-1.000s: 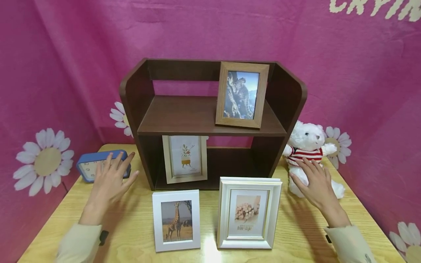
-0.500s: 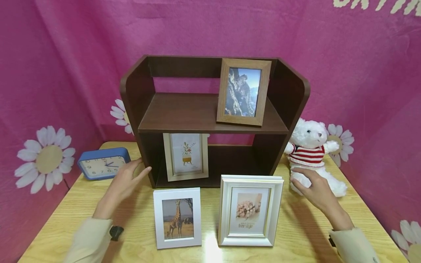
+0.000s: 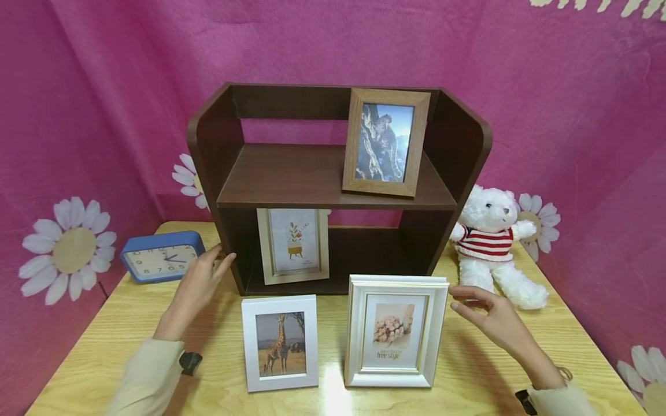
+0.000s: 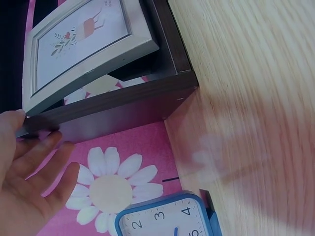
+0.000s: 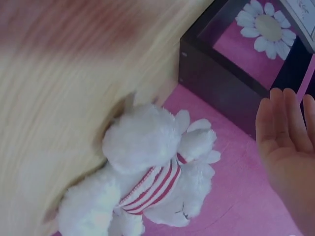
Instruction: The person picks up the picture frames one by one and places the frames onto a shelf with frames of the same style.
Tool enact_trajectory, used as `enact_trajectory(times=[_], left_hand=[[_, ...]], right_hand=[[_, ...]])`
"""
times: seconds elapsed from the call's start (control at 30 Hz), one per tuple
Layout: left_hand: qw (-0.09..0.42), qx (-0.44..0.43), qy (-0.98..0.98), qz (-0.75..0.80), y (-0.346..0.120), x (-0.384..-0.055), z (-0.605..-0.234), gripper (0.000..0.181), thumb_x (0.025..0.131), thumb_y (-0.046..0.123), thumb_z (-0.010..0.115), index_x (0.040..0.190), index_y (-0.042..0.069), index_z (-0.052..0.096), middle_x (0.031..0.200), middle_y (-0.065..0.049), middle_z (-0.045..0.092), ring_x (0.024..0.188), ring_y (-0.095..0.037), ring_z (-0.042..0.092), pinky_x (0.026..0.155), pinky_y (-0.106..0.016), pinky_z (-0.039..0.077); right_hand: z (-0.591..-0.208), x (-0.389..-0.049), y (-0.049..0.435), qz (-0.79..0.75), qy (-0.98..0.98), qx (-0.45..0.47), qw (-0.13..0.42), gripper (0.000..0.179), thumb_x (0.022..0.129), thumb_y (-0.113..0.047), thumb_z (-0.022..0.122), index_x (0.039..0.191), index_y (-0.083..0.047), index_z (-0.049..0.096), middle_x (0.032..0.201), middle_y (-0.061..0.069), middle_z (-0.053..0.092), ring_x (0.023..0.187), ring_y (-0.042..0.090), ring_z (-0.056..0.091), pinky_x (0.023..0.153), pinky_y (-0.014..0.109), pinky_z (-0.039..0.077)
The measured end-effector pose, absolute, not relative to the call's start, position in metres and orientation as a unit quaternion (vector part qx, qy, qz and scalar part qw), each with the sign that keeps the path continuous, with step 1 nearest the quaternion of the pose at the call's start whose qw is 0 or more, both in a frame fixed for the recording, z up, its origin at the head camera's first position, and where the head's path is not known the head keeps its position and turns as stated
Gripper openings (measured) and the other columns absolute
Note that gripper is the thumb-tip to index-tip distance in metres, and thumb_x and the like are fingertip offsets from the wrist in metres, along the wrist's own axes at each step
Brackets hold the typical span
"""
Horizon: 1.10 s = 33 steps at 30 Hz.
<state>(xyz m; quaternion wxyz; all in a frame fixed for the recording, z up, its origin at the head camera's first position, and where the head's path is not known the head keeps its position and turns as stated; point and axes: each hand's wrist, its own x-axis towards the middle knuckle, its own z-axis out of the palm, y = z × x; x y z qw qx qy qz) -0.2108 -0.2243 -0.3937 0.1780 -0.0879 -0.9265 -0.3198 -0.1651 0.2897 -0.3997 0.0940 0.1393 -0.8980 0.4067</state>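
Note:
My left hand (image 3: 200,283) is at the lower left side panel of a dark brown two-tier bookshelf (image 3: 291,173). The left wrist view shows the thumb at the panel's front edge and the fingers along its outer face, pinching it. Beside the right edge of a cream frame with a rose picture (image 3: 439,346) is my right hand (image 3: 496,315), holding nothing, its thumb and forefinger apart. A white frame with a giraffe picture (image 3: 250,346) stands left of the cream one, in front of the bookshelf.
A wooden leopard-picture frame (image 3: 354,138) leans on the upper tier; a pale plant-picture frame (image 3: 266,254) stands on the lower one. Left is a blue clock (image 3: 161,242), right a white teddy bear (image 3: 494,208) in a striped shirt. Pink cloth (image 3: 333,40) hangs behind.
My left hand has moved right from in front of the clock to the bookshelf's side panel. My right hand has moved from before the bear down and left toward the cream frame.

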Motion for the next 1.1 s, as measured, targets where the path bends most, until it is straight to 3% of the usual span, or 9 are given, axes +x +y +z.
enact_trajectory(times=[0.1,0.23,0.6,0.7,0.9,1.1], left_hand=[[0.195,-0.088,-0.924,-0.318,-0.223,-0.212,-0.394,0.032,0.099,0.019,0.052,0.111,-0.011,0.058,0.102,-0.029,0.065,0.096,-0.042,0.062,0.082,-0.054,0.05],[0.21,-0.086,-0.92,-0.319,-0.221,-0.213,-0.396,0.026,0.097,0.018,0.054,0.103,-0.008,0.06,0.096,-0.027,0.066,0.089,-0.039,0.064,0.076,-0.052,0.051],[0.283,-0.12,-0.891,-0.333,-0.22,-0.217,-0.403,0.01,0.09,0.004,0.063,0.093,-0.005,0.062,0.082,-0.021,0.065,0.078,-0.035,0.064,0.067,-0.049,0.053],[0.294,-0.127,-0.886,-0.336,-0.219,-0.218,-0.404,0.008,0.089,0.002,0.064,0.092,-0.005,0.061,0.081,-0.021,0.065,0.077,-0.036,0.064,0.067,-0.049,0.053],[0.305,-0.121,-0.879,-0.347,-0.218,-0.219,-0.404,0.009,0.087,0.001,0.065,0.092,-0.007,0.061,0.082,-0.023,0.066,0.078,-0.037,0.065,0.068,-0.049,0.054],[0.323,-0.11,-0.87,-0.357,-0.216,-0.22,-0.405,0.015,0.085,0.0,0.068,0.096,-0.008,0.062,0.085,-0.024,0.067,0.08,-0.039,0.066,0.071,-0.051,0.054]], right_hand=[[-0.403,-0.16,0.288,0.424,-0.888,0.154,0.083,0.024,0.088,-0.01,0.066,0.109,0.002,0.067,0.105,-0.014,0.065,0.09,-0.003,0.061,0.073,0.016,0.051],[-0.407,-0.155,0.287,0.459,-0.871,0.166,0.058,0.024,0.092,-0.008,0.061,0.111,0.006,0.065,0.104,-0.023,0.063,0.094,-0.003,0.061,0.078,0.013,0.05],[-0.422,-0.147,0.289,0.541,-0.812,0.22,0.0,0.023,0.092,0.005,0.053,0.112,0.017,0.057,0.102,-0.017,0.067,0.094,0.0,0.064,0.079,0.014,0.051],[-0.425,-0.145,0.287,0.556,-0.802,0.218,-0.014,0.023,0.092,0.006,0.053,0.113,0.013,0.059,0.103,-0.016,0.067,0.094,0.001,0.064,0.079,0.015,0.052],[-0.433,-0.142,0.284,0.591,-0.773,0.23,-0.034,0.036,0.088,0.01,0.055,0.114,-0.013,0.064,0.104,-0.015,0.067,0.093,0.002,0.064,0.078,0.017,0.053],[-0.438,-0.142,0.278,0.615,-0.747,0.248,-0.05,0.039,0.086,0.013,0.057,0.113,-0.014,0.064,0.103,-0.012,0.068,0.093,0.004,0.064,0.077,0.02,0.054]])
